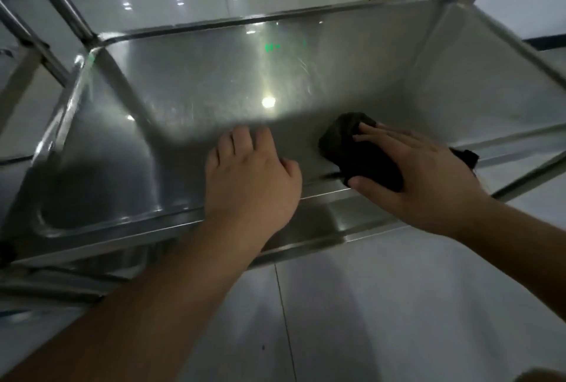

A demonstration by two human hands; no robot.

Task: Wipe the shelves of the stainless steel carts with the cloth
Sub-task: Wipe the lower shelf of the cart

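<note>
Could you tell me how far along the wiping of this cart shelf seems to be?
Done: cannot tell; the shelf shines with reflections, showing no clear wiped patch. In hand: the right hand presses the dark cloth flat at the near rim, while the left hand rests on that rim. Left: probably the shelf's far and left areas.

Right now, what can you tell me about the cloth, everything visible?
The cloth is dark, nearly black, bunched into a crumpled wad of soft fabric. It lies against the near inner wall of the steel cart shelf, right of centre. The right hand presses on it, fingers straight, thumb along its lower edge. A bit pokes out behind the hand.
</note>
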